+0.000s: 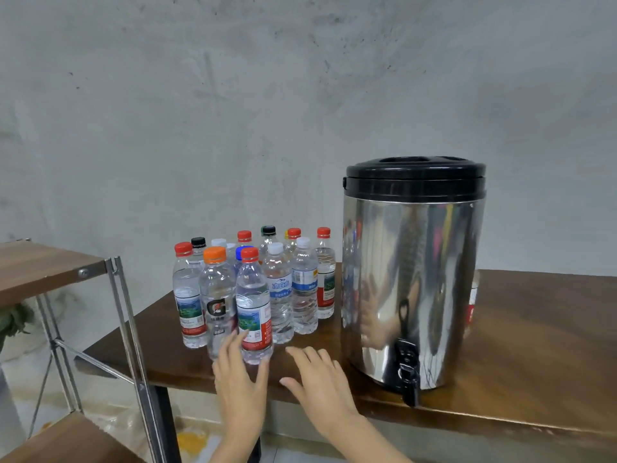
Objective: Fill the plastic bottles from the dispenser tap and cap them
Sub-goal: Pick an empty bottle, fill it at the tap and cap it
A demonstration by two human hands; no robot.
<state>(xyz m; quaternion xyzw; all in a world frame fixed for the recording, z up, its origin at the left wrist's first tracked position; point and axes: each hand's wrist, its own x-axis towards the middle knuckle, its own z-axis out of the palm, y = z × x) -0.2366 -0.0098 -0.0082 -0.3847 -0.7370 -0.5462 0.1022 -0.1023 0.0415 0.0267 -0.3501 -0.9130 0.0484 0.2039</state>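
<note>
Reaching our left grip point(240, 375) out wide, fingers spread around the front red-capped bottle point(254, 305), not closed on it yet. We judge it the easiest pick, nearest the desk point(534, 329) edge. Our right grip point(317, 379) hovers flat and empty beside the dispenser point(414, 262), whose tap point(408, 375) overhangs the edge, likely for filling.

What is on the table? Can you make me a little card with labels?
Table: brown wood
Dispenser: shiny metal, black lid, on the table
Tap: black, low on the dispenser's front
Bottles: clear plastic, upright, capped, bunched left of the dispenser
Cap colours: red, orange, blue, white, black, green
Left hand: open, fingers at the front red-capped bottle
Right hand: open, holding nothing, above the table edge
</note>
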